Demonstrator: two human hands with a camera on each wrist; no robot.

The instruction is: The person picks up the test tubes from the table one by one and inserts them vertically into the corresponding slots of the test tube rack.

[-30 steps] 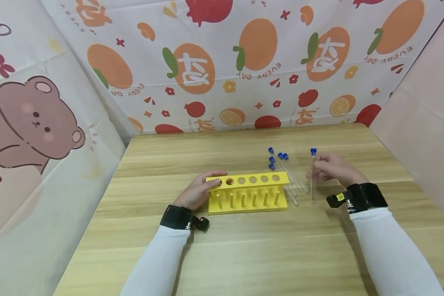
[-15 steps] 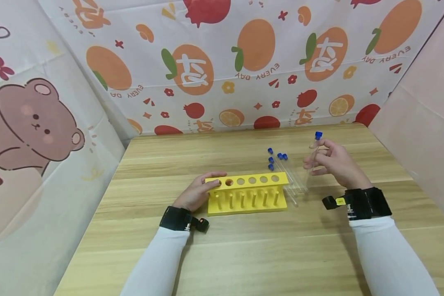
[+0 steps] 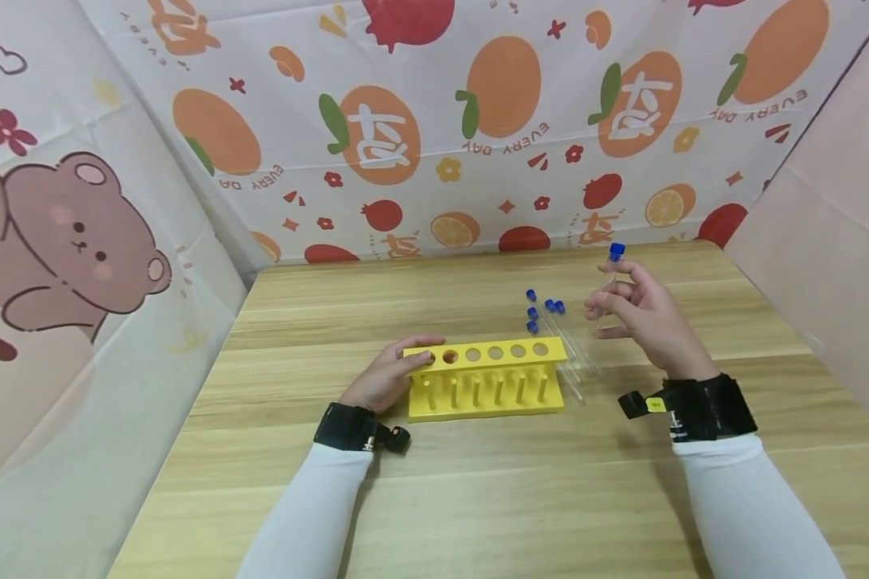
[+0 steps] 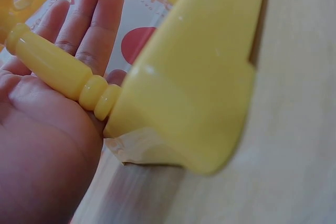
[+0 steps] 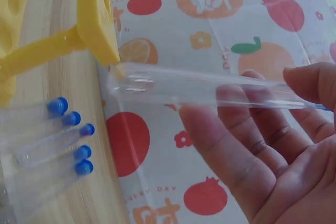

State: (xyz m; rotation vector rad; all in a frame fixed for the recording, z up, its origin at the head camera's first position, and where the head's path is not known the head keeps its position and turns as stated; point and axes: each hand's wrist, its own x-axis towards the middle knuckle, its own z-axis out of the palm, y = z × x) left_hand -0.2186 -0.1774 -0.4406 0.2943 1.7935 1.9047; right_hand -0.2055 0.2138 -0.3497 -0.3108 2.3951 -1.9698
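Note:
A yellow test tube rack (image 3: 487, 408) stands on the table in the head view, its row of holes holding no tubes. My left hand (image 3: 380, 378) grips the rack's left end, thumb on the top plate and fingers behind. In the left wrist view, the palm (image 4: 47, 129) lies beside a yellow end post (image 4: 58, 66). To the right of the rack, my right hand (image 3: 652, 326) pinches a clear test tube (image 5: 184, 85) with a blue cap (image 3: 616, 252), raised above the table. The right wrist view shows the tube's rounded end pointing away from the fingers.
Several blue-capped test tubes (image 3: 569, 346) lie on the wooden table (image 3: 478, 498), behind and to the right of the rack. A fruit-printed cloth (image 3: 434, 104) hangs at the table's far edge. Pale cloths flank both sides.
My right hand has lifted the test tube higher, and its fingers have shifted and spread around the tube. The left hand and the rack stay where they were.

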